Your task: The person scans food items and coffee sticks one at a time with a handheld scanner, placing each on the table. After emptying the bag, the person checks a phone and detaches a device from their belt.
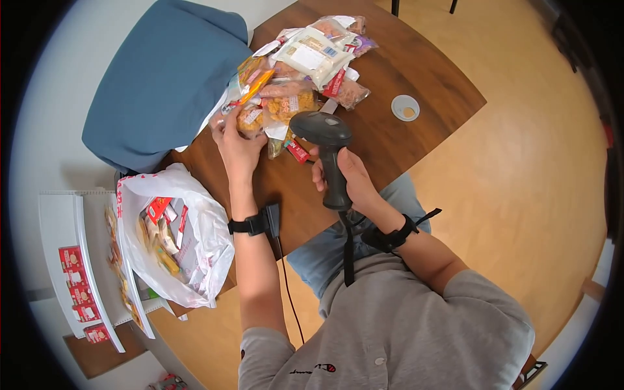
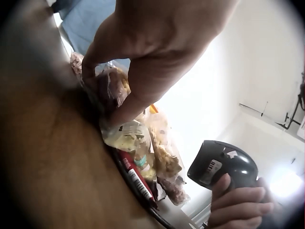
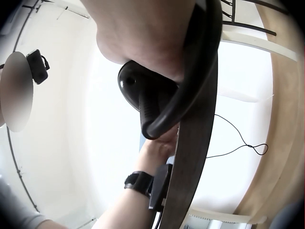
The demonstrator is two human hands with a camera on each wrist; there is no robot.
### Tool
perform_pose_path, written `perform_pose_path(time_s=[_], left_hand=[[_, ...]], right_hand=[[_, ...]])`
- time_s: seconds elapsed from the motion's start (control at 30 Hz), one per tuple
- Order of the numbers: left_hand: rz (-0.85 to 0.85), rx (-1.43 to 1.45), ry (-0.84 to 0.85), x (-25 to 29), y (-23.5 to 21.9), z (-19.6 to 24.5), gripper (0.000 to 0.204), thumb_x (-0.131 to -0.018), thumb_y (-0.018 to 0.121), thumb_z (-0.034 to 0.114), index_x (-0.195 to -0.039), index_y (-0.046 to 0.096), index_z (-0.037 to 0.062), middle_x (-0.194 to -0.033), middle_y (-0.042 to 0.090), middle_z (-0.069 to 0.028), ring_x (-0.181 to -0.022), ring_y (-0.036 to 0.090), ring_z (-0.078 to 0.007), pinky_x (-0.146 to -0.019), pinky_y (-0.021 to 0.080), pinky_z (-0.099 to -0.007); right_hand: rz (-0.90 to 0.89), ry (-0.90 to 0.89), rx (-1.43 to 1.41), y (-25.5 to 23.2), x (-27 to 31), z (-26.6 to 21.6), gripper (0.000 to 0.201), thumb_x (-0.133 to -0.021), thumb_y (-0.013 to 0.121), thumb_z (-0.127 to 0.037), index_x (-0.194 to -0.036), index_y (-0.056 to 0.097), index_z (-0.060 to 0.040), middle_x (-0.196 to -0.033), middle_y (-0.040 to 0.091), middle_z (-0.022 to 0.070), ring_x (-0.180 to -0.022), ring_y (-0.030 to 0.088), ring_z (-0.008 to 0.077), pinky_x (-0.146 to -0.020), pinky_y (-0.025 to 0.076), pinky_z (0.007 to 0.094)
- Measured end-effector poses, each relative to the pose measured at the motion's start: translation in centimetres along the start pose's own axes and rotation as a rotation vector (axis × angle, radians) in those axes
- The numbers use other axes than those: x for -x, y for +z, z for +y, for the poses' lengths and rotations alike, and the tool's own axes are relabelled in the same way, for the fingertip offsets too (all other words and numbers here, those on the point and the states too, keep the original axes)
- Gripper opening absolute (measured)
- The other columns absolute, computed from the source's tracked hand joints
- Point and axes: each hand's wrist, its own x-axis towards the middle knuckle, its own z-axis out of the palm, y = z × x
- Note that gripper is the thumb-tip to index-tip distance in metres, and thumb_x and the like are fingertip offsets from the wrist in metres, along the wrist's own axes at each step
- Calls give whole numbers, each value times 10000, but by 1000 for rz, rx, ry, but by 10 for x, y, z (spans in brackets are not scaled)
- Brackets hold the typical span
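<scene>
My left hand [image 1: 238,148] grips a clear snack packet [image 1: 250,119] with yellow-orange contents and a white label, at the near edge of a heap of snack packets [image 1: 289,104]. Thumb and fingers curl about it from both sides, as the left wrist view also shows. My right hand [image 1: 357,179] holds a black handheld barcode scanner [image 1: 322,130] upright by its handle, its head beside the heap. A red stick packet [image 2: 136,177] with a barcode lies near the left hand in the left wrist view.
On the wooden table [image 1: 416,71] stands a small white dish [image 1: 405,108] at the right. A white plastic bag [image 1: 211,260] of packets is at the left. Behind it are a shelf rack [image 1: 58,221] with red boxes and a blue covering [image 1: 166,78]. The scanner's cord hangs toward my lap.
</scene>
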Motion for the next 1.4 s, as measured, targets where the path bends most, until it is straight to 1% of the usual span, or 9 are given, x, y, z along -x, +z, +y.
perform_pose_path(time_s=[0.27,0.4,0.47,0.6,0.67,0.8,0.87,1.17,1.4], left_hand=[[114,82,203,-54,41,0,576,-662,821,95,-1180,608,-38,-1023,710,-178,-831,705,-199,-743,561,-318],[111,255,116,-66,67,23,649,-684,832,154,-1251,571,-25,-1062,683,-195,-821,691,-218,-702,554,-318],[173,159,77,-68,74,31,710,-694,831,212,-1330,544,84,-1199,523,-260,-1035,544,-364,-955,439,-427],[41,390,158,-73,54,19,617,-787,787,118,-1337,524,25,-1172,544,-228,-954,654,-236,-749,565,-303],[151,268,312,-46,28,12,548,-823,734,76,-1328,529,23,-1182,563,-211,-958,662,-255,-792,569,-331],[-35,78,249,16,-15,24,398,-731,813,129,-1069,621,45,-947,620,-124,-826,625,-263,-721,511,-356],[-323,132,274,35,-17,25,365,-699,815,109,-977,591,34,-874,604,-118,-805,615,-276,-709,497,-353],[-27,261,249,10,43,28,184,-729,758,87,-821,619,6,-769,647,-172,-737,652,-349,-649,506,-413],[155,193,111,48,-61,-4,140,-856,693,138,-943,696,28,-815,702,-133,-743,690,-224,-697,529,-318]], right_hand=[[13,5,29,2,-8,9,603,-1002,391,-564,-1215,530,-17,-844,597,78,-715,576,129,-665,477,257],[47,9,24,0,-7,10,621,-1003,389,-562,-1233,529,-2,-836,595,80,-710,575,132,-662,474,257],[33,7,26,-1,-5,10,630,-1002,389,-565,-1239,526,3,-836,596,81,-708,574,132,-660,472,257],[32,-7,12,-5,-3,10,652,-998,390,-577,-1249,522,10,-840,603,85,-709,573,134,-657,467,256],[44,-10,11,-1,-1,7,654,-995,394,-580,-1249,522,9,-842,606,85,-703,572,133,-651,466,254],[35,4,70,-1,-2,6,678,-1001,335,-596,-1280,479,6,-830,589,85,-694,562,134,-637,461,257],[57,10,47,-3,-4,9,649,-1006,358,-576,-1255,504,5,-833,601,86,-684,570,136,-627,465,256],[78,23,-17,-8,0,9,683,-1006,310,-605,-1283,475,-3,-843,573,75,-710,545,153,-639,442,273],[60,23,-35,-8,0,5,696,-999,321,-615,-1290,463,1,-829,558,90,-708,523,167,-658,432,291]])
